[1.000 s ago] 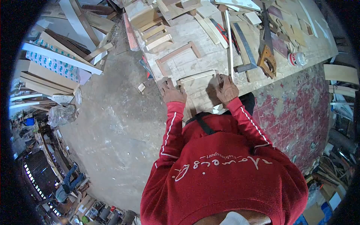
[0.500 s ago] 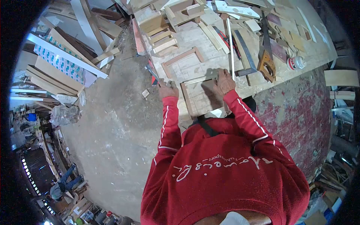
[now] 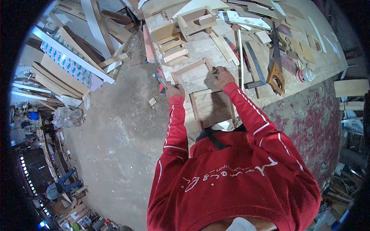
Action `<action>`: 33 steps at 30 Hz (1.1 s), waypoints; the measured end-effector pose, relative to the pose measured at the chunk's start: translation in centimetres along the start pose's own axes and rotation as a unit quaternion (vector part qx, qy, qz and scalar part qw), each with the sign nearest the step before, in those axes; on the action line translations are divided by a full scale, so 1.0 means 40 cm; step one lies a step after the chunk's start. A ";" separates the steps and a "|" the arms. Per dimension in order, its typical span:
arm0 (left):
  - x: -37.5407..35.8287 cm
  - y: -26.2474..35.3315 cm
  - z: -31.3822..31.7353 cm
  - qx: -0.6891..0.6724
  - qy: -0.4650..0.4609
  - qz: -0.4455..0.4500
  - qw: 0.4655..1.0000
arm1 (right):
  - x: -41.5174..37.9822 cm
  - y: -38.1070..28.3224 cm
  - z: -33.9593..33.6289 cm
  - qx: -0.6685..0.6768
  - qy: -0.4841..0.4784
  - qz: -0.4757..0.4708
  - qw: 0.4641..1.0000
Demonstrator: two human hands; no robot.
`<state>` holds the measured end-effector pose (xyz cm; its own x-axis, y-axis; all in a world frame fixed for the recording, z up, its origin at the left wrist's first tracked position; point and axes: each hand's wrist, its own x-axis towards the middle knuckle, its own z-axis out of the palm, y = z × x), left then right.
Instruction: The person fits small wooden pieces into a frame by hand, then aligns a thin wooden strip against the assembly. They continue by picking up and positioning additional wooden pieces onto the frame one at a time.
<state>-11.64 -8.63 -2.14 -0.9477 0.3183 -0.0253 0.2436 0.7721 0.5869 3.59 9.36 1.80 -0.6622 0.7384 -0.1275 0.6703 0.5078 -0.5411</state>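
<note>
My left hand [image 3: 175, 91] is closed at the left end of a thin U-shaped wooden frame [image 3: 190, 67] lying on the workbench [image 3: 269, 96]. Curled fingers of my right hand [image 3: 222, 78] grip the right end of that same frame. Nearer my body lies a second wooden frame [image 3: 195, 111] with a panel, partly in shadow, between my forearms. A tool with blue and red parts [image 3: 161, 80] shows at the bench's left edge beside my left hand; whether the hand touches it I cannot tell.
Small wooden box frames [image 3: 196, 23] stand at the back. To the right lie a metal square [image 3: 254, 63], a handsaw [image 3: 276, 77], a white jar [image 3: 305, 75] and wood strips. Boards [image 3: 69, 57] lean at left. Another person [image 3: 61, 186] is far off at lower left.
My right hand has moved away from the nearer frame, forward and left to the U-shaped frame. My left hand stays near the bench's left edge. The view has shifted slightly.
</note>
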 end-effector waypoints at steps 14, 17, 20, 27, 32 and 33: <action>0.198 -0.062 -0.001 -0.121 0.076 0.006 0.990 | 0.097 -0.029 0.006 0.031 0.023 -0.015 0.999; 0.269 -0.051 -0.030 -0.130 0.054 0.015 0.990 | 0.112 -0.039 0.003 0.029 0.020 -0.017 0.999; 0.338 -0.064 -0.013 -0.112 -0.010 -0.063 0.992 | 0.124 -0.062 0.019 0.010 0.043 -0.081 0.996; 0.394 -0.075 0.046 -0.302 -0.185 -0.207 0.912 | 0.187 -0.186 0.035 0.042 -0.035 -0.054 0.997; 0.376 -0.061 0.046 -0.351 -0.191 -0.210 0.892 | 0.261 -0.207 0.072 -0.014 -0.095 -0.071 0.993; 0.367 -0.051 0.041 -0.375 -0.141 -0.226 0.888 | 0.265 -0.215 0.071 -0.025 -0.089 -0.088 0.992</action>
<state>-25.70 -4.62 -5.05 -0.7982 0.2756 -0.5356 -0.4555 0.3058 0.8361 -10.15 11.58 2.73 -0.8155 0.5493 -0.1820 0.5526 0.6460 -0.5266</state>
